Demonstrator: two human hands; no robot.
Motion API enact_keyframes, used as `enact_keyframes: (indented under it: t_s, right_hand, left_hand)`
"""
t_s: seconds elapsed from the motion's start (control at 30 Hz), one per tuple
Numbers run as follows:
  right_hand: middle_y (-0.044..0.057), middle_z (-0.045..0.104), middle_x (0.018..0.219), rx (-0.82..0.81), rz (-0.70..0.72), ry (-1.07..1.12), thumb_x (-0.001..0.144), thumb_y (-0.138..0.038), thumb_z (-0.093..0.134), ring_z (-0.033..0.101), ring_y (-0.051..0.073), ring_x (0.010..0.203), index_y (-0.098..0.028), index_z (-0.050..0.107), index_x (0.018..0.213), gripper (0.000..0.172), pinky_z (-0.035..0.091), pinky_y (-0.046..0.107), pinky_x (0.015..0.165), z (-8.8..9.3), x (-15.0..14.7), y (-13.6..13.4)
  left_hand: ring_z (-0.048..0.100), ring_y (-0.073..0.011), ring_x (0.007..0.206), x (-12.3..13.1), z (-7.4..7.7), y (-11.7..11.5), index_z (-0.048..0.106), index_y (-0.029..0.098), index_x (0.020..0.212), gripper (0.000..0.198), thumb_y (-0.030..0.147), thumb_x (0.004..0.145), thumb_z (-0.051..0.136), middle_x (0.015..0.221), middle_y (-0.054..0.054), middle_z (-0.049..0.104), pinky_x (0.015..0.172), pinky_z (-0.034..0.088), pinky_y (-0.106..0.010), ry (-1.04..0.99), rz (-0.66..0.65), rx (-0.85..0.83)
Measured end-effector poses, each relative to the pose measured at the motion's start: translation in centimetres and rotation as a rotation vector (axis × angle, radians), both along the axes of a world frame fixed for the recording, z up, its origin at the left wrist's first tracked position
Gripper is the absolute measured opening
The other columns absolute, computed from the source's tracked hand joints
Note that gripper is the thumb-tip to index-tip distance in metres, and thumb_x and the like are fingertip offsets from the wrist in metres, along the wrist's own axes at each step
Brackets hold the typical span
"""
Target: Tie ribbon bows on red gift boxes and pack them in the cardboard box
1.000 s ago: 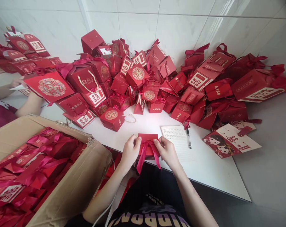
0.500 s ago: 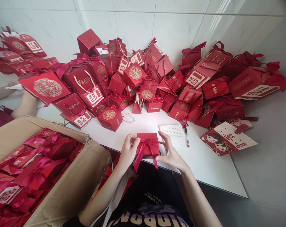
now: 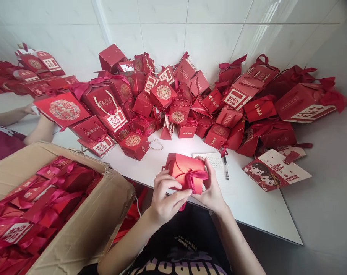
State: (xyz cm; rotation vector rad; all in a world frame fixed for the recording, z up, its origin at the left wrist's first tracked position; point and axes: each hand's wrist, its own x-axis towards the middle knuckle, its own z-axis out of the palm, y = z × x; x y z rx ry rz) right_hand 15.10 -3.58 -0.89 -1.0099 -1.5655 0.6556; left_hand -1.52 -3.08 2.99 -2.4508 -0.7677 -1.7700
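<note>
Where the work in hand centres, I see a red box held up at the table's near edge, its flaps folded closed and a magenta ribbon knotted over them. Through the head view I find the right hand wrapped firmly around the box's far-right end. The left hand is half curled against the near side, a fingertip at the ribbon's lower part; I cannot tell whether it pinches the ribbon or merely steadies it. I judge this box nearly finished: folding looks done and the bow looks tied, leaving at most some tidying of loops and tails.

Just beyond it on the white table lie a notepad and a pen, with a printed card to their right. Behind them is a heap of red boxes, some with bows, others with cord handles; I can't tell how many need more work. To the left, a carton holds many beribboned boxes, which I take as completed ones. Past it, a co-worker's forearm rests near more boxes.
</note>
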Motion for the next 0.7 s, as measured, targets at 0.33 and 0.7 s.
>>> enact_keyframes:
  t_s: [0.33, 0.7]
  right_hand:
    - [0.008, 0.028, 0.147, -0.032, 0.111, -0.099, 0.067, -0.032, 0.077, 0.03, 0.028, 0.134, -0.035, 0.015, 0.143, 0.098, 0.035, 0.047, 0.107, 2.8, 1.2, -1.4]
    - [0.01, 0.034, 0.144, -0.174, 0.213, 0.067, 0.087, -0.048, 0.049, 0.048, 0.028, 0.121, -0.033, 0.025, 0.141, 0.061, 0.052, 0.043, 0.087, 0.5, 2.4, -1.7]
  left_hand:
    - [0.029, -0.0334, 0.132, -3.7, 2.9, 1.7, 0.016, 0.02, 0.142, 0.093, 0.034, 0.067, 0.069, 0.142, -0.016, 0.027, 0.107, 0.03, -0.051, 0.204, -0.297, -0.602]
    - [0.066, -0.0236, 0.077, -12.6, 5.2, -0.4, 0.056, 0.016, 0.106, 0.053, 0.06, 0.078, 0.044, 0.089, -0.008, 0.069, 0.069, 0.055, -0.037, -1.023, -0.013, -1.561]
